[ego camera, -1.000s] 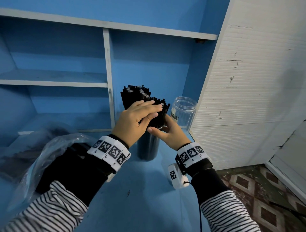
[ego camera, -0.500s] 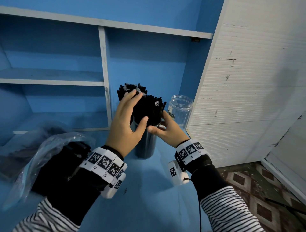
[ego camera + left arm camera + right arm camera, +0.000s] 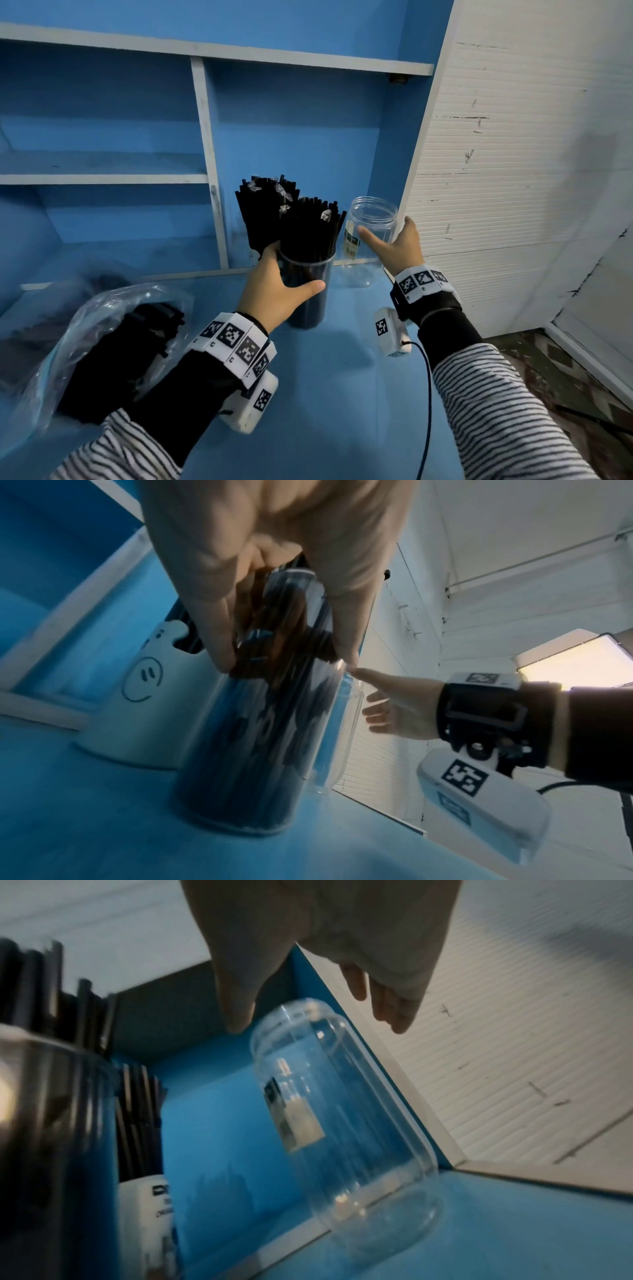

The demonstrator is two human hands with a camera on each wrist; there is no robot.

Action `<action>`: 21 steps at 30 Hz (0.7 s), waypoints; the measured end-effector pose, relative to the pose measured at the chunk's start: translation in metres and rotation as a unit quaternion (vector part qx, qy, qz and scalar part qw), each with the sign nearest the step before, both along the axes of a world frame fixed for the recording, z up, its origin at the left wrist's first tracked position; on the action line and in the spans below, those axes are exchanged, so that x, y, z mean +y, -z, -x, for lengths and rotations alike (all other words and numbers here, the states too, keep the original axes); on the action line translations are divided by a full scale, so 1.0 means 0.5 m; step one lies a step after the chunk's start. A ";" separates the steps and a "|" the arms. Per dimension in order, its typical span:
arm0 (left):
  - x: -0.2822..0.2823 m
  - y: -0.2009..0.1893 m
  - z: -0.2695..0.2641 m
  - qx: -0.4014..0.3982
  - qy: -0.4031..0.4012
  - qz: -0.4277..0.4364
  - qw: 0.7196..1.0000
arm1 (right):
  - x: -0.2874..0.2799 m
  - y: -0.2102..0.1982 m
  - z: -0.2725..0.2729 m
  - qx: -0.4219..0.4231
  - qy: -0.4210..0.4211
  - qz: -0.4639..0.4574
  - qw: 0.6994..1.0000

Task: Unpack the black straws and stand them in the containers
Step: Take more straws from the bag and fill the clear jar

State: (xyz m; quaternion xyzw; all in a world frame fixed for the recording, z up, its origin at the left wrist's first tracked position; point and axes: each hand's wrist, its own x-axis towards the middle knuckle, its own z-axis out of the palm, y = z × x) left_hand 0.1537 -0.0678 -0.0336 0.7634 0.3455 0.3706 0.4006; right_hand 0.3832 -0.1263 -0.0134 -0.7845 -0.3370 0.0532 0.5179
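A clear cup [image 3: 308, 301] packed with black straws [image 3: 310, 226] stands on the blue counter. My left hand [image 3: 294, 270] grips it below the rim, thumb on the near side and fingers behind; the left wrist view shows that hand [image 3: 286, 662] spanning the cup [image 3: 260, 750]. Behind it a white smiley cup [image 3: 147, 702] holds more straws [image 3: 262, 205]. To the right stands an empty clear jar [image 3: 371, 240] with a label. My right hand [image 3: 385, 228] is spread around the jar's top, thumb left and fingers right. In the right wrist view this hand [image 3: 316, 1023] is apart from the jar [image 3: 346, 1123].
A clear plastic bag [image 3: 68, 342] with loose black straws [image 3: 144, 329] lies on the counter at the left. Blue shelves [image 3: 102, 178] rise behind the cups. A white ribbed panel [image 3: 496, 205] stands close to the jar's right. Tiled floor [image 3: 565, 370] lies past the counter edge.
My left hand dropped from the straw tops to grip the clear cup's side. My right hand let go of that cup and moved right to the empty jar.
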 end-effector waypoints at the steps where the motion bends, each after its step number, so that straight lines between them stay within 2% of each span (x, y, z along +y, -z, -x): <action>1: 0.001 -0.002 -0.010 0.002 0.002 0.001 1.000 | 0.008 0.004 -0.002 0.012 -0.012 -0.001 1.000; 6: 0.013 -0.008 -0.063 0.009 -0.004 -0.004 1.000 | 0.029 0.022 -0.018 0.011 -0.028 0.009 1.000; 14: 0.053 -0.014 -0.147 0.025 -0.024 -0.001 0.999 | -0.014 0.026 -0.025 0.007 -0.046 -0.023 0.999; 21: 0.074 -0.018 -0.203 0.000 -0.044 0.013 0.999 | -0.042 0.043 -0.016 -0.002 -0.067 -0.032 0.997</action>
